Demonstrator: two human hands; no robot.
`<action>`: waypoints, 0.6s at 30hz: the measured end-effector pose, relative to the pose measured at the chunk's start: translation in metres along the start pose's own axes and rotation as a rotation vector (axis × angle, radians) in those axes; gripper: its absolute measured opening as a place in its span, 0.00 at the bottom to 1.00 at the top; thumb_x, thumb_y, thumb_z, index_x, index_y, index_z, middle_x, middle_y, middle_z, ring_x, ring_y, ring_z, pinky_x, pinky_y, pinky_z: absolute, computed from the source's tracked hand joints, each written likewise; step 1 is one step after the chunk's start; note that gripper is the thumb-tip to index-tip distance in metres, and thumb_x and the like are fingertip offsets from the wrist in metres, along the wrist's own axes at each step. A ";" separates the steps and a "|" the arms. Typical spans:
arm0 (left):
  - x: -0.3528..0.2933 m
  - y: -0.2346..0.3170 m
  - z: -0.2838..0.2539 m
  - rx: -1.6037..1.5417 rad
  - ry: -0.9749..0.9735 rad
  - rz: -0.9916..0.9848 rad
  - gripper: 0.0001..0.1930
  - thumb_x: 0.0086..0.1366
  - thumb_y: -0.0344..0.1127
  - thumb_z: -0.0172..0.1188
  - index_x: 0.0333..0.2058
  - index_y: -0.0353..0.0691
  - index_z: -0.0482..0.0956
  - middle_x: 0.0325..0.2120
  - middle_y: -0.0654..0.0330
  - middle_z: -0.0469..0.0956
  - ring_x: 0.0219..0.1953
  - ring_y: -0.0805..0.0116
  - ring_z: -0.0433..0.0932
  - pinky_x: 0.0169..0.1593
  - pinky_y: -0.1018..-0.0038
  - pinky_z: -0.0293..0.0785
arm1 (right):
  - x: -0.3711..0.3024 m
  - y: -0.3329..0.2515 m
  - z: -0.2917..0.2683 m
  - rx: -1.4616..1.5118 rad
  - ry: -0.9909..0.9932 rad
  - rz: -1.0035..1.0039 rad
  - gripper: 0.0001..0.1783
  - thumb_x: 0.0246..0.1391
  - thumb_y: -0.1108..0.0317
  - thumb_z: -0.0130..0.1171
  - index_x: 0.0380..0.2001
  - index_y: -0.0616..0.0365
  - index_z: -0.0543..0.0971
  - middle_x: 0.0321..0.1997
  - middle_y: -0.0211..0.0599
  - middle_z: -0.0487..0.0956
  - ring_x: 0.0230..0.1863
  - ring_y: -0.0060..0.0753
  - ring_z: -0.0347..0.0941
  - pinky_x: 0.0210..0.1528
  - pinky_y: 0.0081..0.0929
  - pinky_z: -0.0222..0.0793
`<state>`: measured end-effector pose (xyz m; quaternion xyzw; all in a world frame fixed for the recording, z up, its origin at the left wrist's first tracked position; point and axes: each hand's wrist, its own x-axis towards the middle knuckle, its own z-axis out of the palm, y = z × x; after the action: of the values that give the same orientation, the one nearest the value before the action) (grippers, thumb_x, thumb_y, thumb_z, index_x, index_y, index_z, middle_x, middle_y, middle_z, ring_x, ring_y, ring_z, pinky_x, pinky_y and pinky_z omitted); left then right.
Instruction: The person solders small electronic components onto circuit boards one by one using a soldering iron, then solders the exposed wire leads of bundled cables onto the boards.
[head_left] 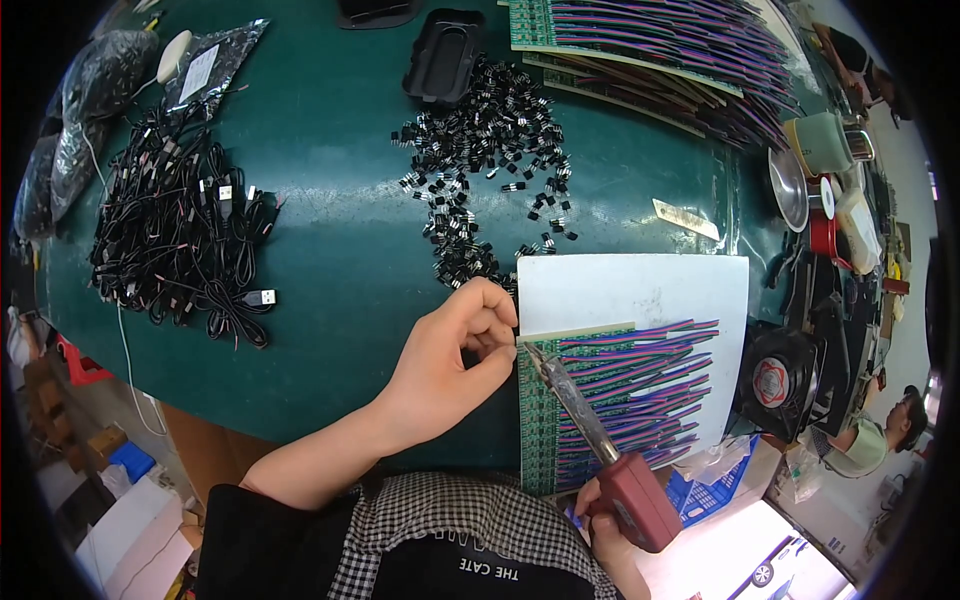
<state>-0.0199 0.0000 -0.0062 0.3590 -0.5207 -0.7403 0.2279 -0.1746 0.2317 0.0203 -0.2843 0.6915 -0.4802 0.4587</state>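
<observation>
My left hand (450, 355) is closed in a pinch at the upper left corner of a green circuit board panel (538, 430). Whatever small thing lies between its fingertips is too hidden to make out. In my right hand (606, 535) is a soldering iron (640, 500) with a dark red handle, held low at the right. Its metal tip reaches up to the panel's corner, close beside my left fingertips. Rows of purple, blue and red wires (640, 390) run rightward from the panel. Beneath the panel is a white sheet (640, 285).
Small black parts with metal legs (480, 140) spread beyond my left hand, below a black tray (442, 58). Black USB cables (180, 220) are heaped at left. More wired panels (640, 55) are stacked far right. A metal ruler (685, 218) and a fan (780, 380) lie right.
</observation>
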 end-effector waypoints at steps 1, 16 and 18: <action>0.000 0.000 0.000 0.004 0.000 -0.002 0.11 0.58 0.19 0.53 0.36 0.38 0.64 0.29 0.65 0.74 0.33 0.81 0.73 0.39 0.82 0.68 | 0.000 0.000 0.000 0.013 0.000 -0.010 0.33 0.42 0.52 0.68 0.41 0.72 0.72 0.20 0.31 0.75 0.21 0.22 0.71 0.26 0.16 0.66; 0.001 0.000 0.000 0.004 -0.008 0.006 0.10 0.58 0.19 0.52 0.36 0.39 0.63 0.29 0.65 0.75 0.32 0.82 0.73 0.38 0.82 0.67 | -0.011 0.025 -0.015 -0.162 -0.083 -0.158 0.35 0.43 0.61 0.67 0.51 0.70 0.67 0.23 0.33 0.78 0.23 0.27 0.75 0.31 0.22 0.70; 0.001 0.000 0.001 0.005 -0.006 0.003 0.10 0.58 0.19 0.52 0.36 0.39 0.63 0.29 0.65 0.75 0.32 0.82 0.73 0.38 0.82 0.67 | -0.012 0.026 -0.016 -0.177 -0.090 -0.160 0.35 0.43 0.62 0.68 0.52 0.69 0.67 0.24 0.34 0.78 0.24 0.28 0.76 0.31 0.23 0.71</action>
<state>-0.0207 -0.0001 -0.0064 0.3568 -0.5238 -0.7396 0.2266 -0.1832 0.2580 0.0027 -0.3992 0.6849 -0.4392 0.4227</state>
